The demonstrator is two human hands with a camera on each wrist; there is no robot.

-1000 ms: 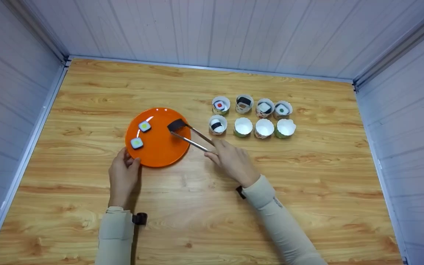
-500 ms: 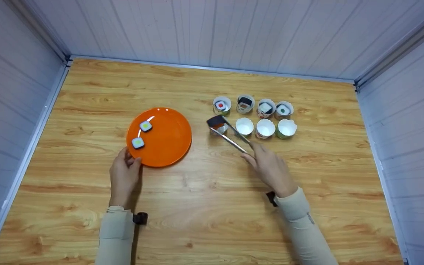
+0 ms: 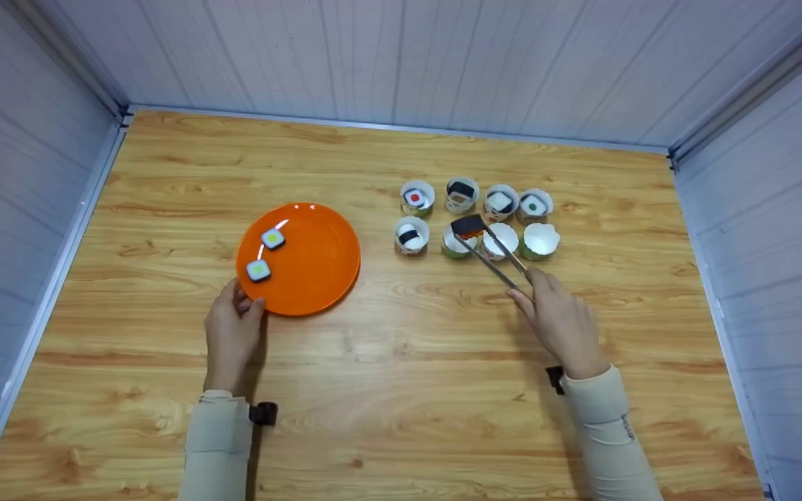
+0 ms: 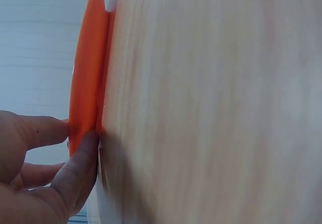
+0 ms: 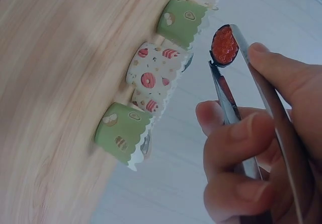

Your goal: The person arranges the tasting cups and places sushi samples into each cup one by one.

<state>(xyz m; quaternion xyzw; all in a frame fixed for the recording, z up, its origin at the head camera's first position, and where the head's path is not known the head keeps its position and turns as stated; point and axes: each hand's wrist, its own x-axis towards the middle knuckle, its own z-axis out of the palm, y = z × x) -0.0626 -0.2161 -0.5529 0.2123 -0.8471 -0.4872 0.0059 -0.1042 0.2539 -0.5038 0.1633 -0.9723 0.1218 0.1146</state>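
My left hand (image 3: 232, 334) grips the near-left rim of the orange plate (image 3: 310, 278); in the left wrist view its thumb and fingers pinch the plate's edge. Two square toy sushi pieces with yellow-green centres, such as the upper piece (image 3: 273, 239), lie on the plate's left side. My right hand (image 3: 568, 323) holds metal tongs (image 3: 490, 264). Between the tongs' tips is a dark-wrapped sushi piece (image 3: 468, 225) with an orange-red roe top (image 5: 225, 45). It hangs over the second cup (image 3: 454, 249) of the front row, tilted, partly covering that cup.
Several paper cups stand in two rows right of the plate. The back row and the front-left cup (image 3: 411, 243) hold sushi pieces. White insides show in the front-right cup (image 3: 540, 240) and the cup beside it (image 3: 500, 243). Pale panel walls (image 3: 401, 62) border the wooden table (image 3: 373, 417).
My right hand has carried the roe sushi in the tongs rightward from the plate, past the front-left cup to above the second front cup. The left hand stays on the plate's rim.
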